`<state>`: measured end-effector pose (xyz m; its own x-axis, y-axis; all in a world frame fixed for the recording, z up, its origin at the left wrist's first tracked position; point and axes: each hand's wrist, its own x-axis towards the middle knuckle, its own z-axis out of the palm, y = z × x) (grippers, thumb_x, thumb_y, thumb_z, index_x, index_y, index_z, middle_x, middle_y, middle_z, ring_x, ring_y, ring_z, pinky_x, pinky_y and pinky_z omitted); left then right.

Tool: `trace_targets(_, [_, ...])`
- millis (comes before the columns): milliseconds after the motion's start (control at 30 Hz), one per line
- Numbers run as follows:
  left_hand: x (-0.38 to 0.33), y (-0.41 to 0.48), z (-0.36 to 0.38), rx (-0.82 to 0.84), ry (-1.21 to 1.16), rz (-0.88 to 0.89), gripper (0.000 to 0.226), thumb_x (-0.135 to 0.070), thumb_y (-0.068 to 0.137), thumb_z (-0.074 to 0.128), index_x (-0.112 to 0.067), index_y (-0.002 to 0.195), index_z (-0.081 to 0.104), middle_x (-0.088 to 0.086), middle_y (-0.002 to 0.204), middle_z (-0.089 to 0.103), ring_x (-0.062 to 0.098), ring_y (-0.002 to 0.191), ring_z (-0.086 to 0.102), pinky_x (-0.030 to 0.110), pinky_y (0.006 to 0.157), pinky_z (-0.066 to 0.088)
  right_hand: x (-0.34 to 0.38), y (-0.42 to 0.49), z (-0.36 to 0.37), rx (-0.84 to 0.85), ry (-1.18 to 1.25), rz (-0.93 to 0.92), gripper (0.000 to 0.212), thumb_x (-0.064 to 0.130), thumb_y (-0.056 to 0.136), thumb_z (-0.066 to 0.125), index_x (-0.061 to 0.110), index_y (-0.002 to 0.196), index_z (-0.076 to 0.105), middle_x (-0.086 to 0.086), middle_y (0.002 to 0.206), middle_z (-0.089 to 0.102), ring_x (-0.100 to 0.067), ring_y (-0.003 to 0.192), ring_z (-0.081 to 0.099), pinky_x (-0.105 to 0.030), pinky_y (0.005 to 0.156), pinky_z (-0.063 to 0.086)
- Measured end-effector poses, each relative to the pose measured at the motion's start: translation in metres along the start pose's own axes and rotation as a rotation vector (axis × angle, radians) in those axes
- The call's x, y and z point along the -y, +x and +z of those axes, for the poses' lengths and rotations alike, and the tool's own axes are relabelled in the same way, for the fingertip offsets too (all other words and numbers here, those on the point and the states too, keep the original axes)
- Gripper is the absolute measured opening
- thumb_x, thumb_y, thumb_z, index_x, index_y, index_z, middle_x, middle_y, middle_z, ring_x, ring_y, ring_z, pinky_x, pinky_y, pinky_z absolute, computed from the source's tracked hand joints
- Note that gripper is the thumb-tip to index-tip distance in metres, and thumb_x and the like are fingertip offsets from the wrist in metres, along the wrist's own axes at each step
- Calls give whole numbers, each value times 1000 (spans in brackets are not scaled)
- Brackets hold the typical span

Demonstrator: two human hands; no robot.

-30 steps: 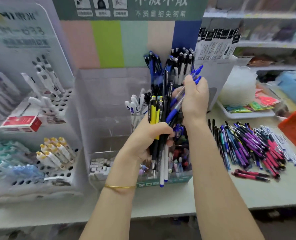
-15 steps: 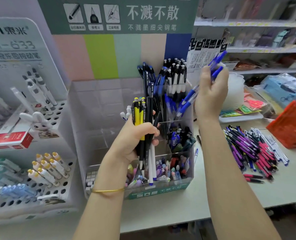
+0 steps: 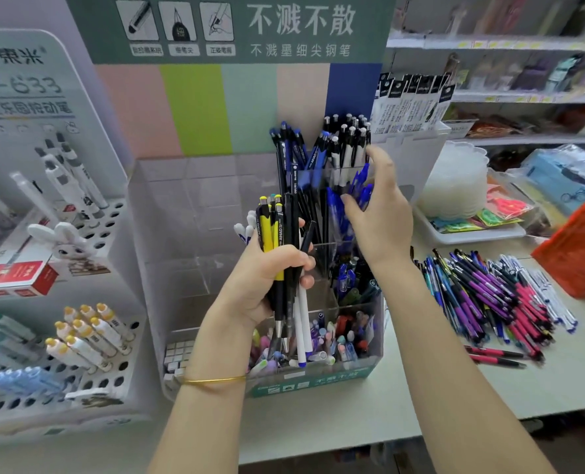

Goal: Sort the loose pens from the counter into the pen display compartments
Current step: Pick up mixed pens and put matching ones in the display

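Observation:
My left hand (image 3: 262, 282) is closed around a bundle of pens (image 3: 274, 227), yellow-and-black ones and white ones, held upright in front of the clear pen display (image 3: 195, 234). My right hand (image 3: 383, 217) is at the display's upper right compartment with its fingers spread. Several blue pens (image 3: 361, 189) stand in that compartment against my thumb and fingers. Dark blue and black-and-white pens (image 3: 339, 145) fill the back compartments. A heap of loose pens (image 3: 489, 295), purple, pink, blue and white, lies on the counter (image 3: 318, 422) to the right.
A white peg rack (image 3: 89, 340) with yellow-capped and white pens stands at the left. Right of the display are a white tray (image 3: 469, 234) with coloured packets, a stack of clear lids (image 3: 455, 179) and an orange basket (image 3: 578, 254). Shelves run behind.
My right hand has come down from head height with the blue pens to the upper right compartment and has spread its fingers. My left hand keeps its bundle, almost still.

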<state>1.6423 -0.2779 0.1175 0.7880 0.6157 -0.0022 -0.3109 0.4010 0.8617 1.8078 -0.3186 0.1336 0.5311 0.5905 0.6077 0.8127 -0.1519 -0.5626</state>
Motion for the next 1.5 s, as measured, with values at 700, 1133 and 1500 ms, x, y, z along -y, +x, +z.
trace_targets(700, [25,-34,13,177,-134,-80,41,-2,64,62,-9,102,51,10,80,40,16,62,46,26,51,42,45,-15,3,533,1154,381,38,23,101,41,32,138,39,-7,130,56,-23,97,67,-44,84,55])
trace_targets(1133, [28,-31,29,-72,-179,-76,32,4,69,51,1,100,54,8,73,58,15,57,55,23,47,45,39,-41,-8,442,929,321,27,11,101,40,12,116,63,-15,105,67,-28,100,65,-42,88,55])
trace_targets(1500, [30,-26,38,-149,-325,-71,29,2,73,52,0,101,57,10,77,58,15,59,57,26,51,50,35,-58,-26,441,859,484,25,24,100,47,21,120,62,0,98,66,-4,62,56,-18,45,41])
